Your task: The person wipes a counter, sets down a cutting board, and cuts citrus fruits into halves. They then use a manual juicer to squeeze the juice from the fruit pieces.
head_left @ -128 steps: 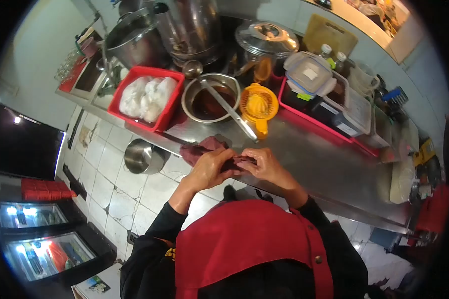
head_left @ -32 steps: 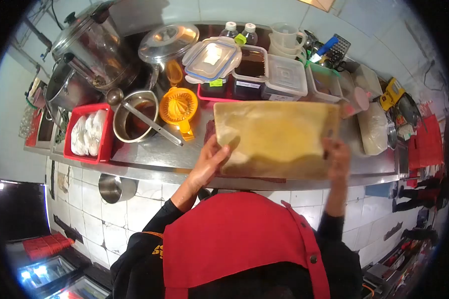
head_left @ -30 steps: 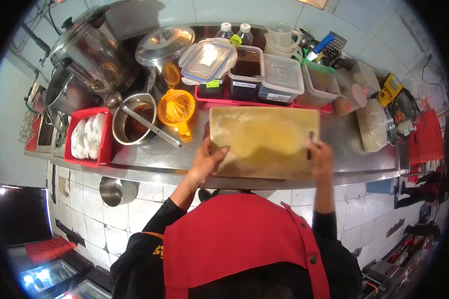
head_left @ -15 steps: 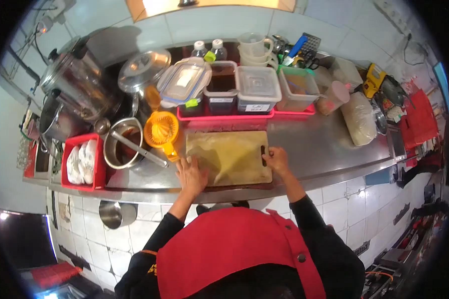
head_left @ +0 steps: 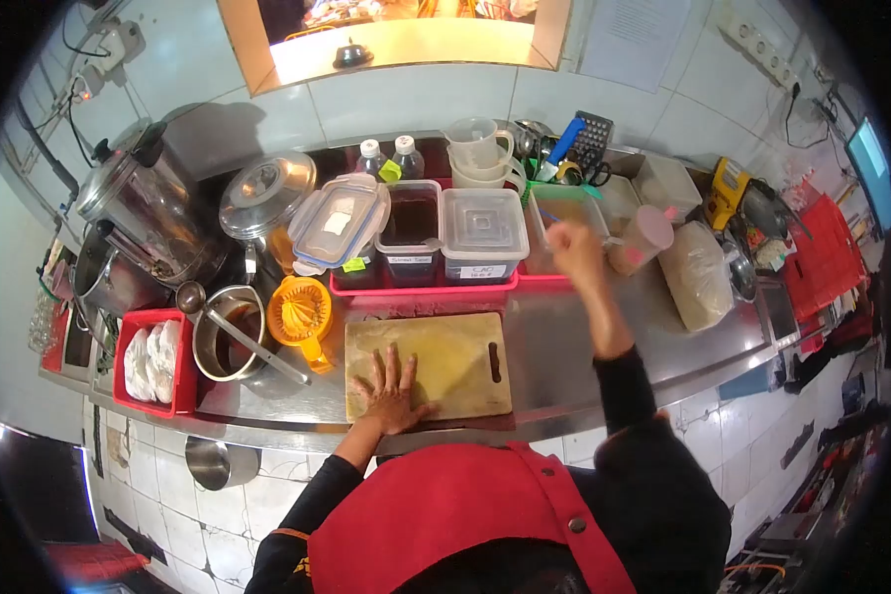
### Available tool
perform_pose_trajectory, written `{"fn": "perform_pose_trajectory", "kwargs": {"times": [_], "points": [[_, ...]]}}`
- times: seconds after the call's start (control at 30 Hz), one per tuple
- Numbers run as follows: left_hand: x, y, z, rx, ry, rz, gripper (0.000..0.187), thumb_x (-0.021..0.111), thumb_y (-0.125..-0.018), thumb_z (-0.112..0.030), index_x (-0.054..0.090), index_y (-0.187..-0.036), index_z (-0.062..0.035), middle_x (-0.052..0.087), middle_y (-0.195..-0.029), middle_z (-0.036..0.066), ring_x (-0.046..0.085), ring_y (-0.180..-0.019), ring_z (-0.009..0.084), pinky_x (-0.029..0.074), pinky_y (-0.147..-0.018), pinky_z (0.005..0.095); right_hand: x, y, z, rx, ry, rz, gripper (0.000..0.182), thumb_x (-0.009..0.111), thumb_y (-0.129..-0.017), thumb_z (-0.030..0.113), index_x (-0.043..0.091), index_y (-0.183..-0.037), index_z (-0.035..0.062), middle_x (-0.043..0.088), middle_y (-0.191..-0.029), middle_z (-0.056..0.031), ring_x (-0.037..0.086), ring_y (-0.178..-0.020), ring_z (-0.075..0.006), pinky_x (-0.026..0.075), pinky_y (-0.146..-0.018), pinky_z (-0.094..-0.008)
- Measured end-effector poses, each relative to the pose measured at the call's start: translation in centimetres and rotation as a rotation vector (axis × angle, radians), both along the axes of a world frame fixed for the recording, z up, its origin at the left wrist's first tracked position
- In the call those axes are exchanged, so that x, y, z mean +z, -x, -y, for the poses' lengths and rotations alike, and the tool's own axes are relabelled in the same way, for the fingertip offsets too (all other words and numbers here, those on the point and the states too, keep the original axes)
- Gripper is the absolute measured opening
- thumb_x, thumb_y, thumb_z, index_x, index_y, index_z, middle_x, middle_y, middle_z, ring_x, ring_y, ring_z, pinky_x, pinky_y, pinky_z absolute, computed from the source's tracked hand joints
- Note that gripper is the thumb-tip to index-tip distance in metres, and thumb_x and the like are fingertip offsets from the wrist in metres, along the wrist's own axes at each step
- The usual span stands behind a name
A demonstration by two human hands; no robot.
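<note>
My left hand (head_left: pixel 390 400) lies flat on the left part of a worn, yellowish cutting board (head_left: pixel 455 348), fingers spread and holding nothing. The board rests on the steel counter, its handle slot to the right. My right hand (head_left: pixel 580 259) is raised off the board, in front of a clear container with a green rim (head_left: pixel 562 206). Motion smears its fingers, so I cannot make out their shape or whether they touch anything. Left of the board stands an orange citrus juicer (head_left: pixel 300 313). Next to it, a steel pot (head_left: pixel 208 346) of dark liquid has a ladle (head_left: pixel 257 348) laid across it.
A red basket (head_left: pixel 180 391) holds white bundles at the left. Behind the board, lidded tubs (head_left: pixel 485 226) stand in a pink tray (head_left: pixel 426 290). Measuring jugs (head_left: pixel 475 148) and a grater (head_left: pixel 591 139) are at the back. A filled plastic bag (head_left: pixel 698 277) lies right.
My right hand has let go of the board's handle and moved up toward the green-rimmed container. My left hand has slid from the board's left edge onto its surface. The view has tilted up.
</note>
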State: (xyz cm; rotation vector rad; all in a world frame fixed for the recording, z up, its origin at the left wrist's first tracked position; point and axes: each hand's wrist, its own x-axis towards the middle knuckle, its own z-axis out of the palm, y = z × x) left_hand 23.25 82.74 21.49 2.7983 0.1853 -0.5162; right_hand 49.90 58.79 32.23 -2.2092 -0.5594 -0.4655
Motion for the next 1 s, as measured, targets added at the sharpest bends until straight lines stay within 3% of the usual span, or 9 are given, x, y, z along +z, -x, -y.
{"fn": "perform_pose_trajectory", "kwargs": {"times": [0.17,0.27,0.5,0.67,0.77,0.8,0.9,0.97,1.0], "points": [[0.2,-0.3,0.2,0.022,-0.018,-0.043,0.097,0.051,-0.073,-0.068,0.005,-0.144,-0.0199,-0.017,-0.147,0.015,-0.019,-0.133,0.0411,0.000,-0.092,0.0740,-0.2,-17.7,0.1,-0.357,0.098,0.344,0.050,0.068,-0.071,0.031,0.052,-0.115,0.0129,0.062,-0.089,-0.0229,0.061,-0.082,-0.0356,0.047,-0.070,-0.0449],[0.2,-0.2,0.1,0.069,0.016,-0.043,0.097,0.051,-0.072,-0.068,0.006,-0.144,-0.0203,-0.016,-0.148,0.015,-0.017,-0.133,0.0408,0.000,-0.092,0.0742,2.8,-20.6,-1.9,-0.511,0.205,0.087,0.064,0.068,-0.071,0.034,0.042,-0.126,0.0150,0.058,-0.105,-0.0240,0.058,-0.092,-0.0390,0.047,-0.076,-0.0475],[-1.0,0.3,0.1,0.130,0.024,0.046,0.098,0.057,-0.069,-0.065,0.010,-0.144,-0.0221,-0.008,-0.149,0.014,-0.011,-0.135,0.0406,0.003,-0.092,0.0753,1.7,-30.8,-1.8,-0.385,0.204,0.189,0.037,0.060,-0.070,0.020,0.052,-0.106,0.0147,0.063,-0.091,-0.0172,0.060,-0.084,-0.0384,0.047,-0.074,-0.0461],[-1.2,0.5,0.0,0.076,0.049,0.134,0.098,0.061,-0.068,-0.061,0.012,-0.144,-0.0220,-0.005,-0.149,0.014,-0.007,-0.136,0.0397,0.006,-0.091,0.0755,11.4,-24.7,1.0,-0.285,0.009,0.617,0.036,0.062,-0.078,0.039,0.055,-0.109,0.0221,0.064,-0.092,-0.0074,0.062,-0.079,-0.0263,0.048,-0.072,-0.0378],[-0.5,0.5,-0.2,0.077,0.060,0.132,0.095,0.063,-0.069,-0.057,0.015,-0.143,-0.0213,0.001,-0.149,0.014,-0.003,-0.136,0.0395,0.010,-0.091,0.0742,15.9,-18.5,8.6,-0.235,-0.106,0.433,0.037,0.061,-0.082,0.034,0.058,-0.114,0.0154,0.061,-0.104,-0.0120,0.060,-0.088,-0.0260,0.047,-0.076,-0.0324],[-0.1,0.9,-0.3,0.092,0.078,0.255,0.085,0.067,-0.069,-0.048,0.028,-0.139,-0.0197,0.014,-0.146,0.016,0.008,-0.134,0.0407,0.015,-0.089,0.0735,16.5,-16.3,12.4,-0.053,0.289,0.965,0.034,0.056,-0.086,0.023,0.057,-0.118,0.0130,0.058,-0.112,-0.0132,0.058,-0.096,-0.0261,0.047,-0.078,-0.0310],[-2.6,1.0,-1.3,0.091,0.190,0.399,0.070,0.065,-0.071,-0.043,0.042,-0.131,-0.0147,0.021,-0.144,0.018,0.014,-0.133,0.0402,0.015,-0.086,0.0753,14.4,-7.7,15.5,-0.084,0.620,1.045,0.034,0.040,-0.093,0.022,0.055,-0.121,0.0075,0.051,-0.120,-0.0156,0.053,-0.106,-0.0280,0.045,-0.085,-0.0341],[-1.2,2.4,-1.8,0.123,0.203,0.489,0.047,0.064,-0.073,-0.030,0.056,-0.116,-0.0116,0.036,-0.134,0.017,0.028,-0.127,0.0398,0.027,-0.089,0.0653,8.4,-5.2,15.7,0.376,0.308,0.796,0.033,0.044,-0.092,0.021,0.057,-0.114,-0.0012,0.045,-0.130,-0.0184,0.049,-0.114,-0.0278,0.040,-0.094,-0.0355],[-1.9,3.0,-1.9,0.221,0.393,0.606,0.041,0.064,-0.073,-0.023,0.057,-0.112,-0.0116,0.041,-0.128,0.017,0.033,-0.121,0.0389,0.032,-0.089,0.0574,2.6,-1.7,13.8,0.422,-0.477,0.155,0.043,0.040,-0.095,0.032,0.055,-0.116,-0.0022,0.049,-0.123,-0.0160,0.048,-0.114,-0.0267,0.041,-0.091,-0.0380]]}}
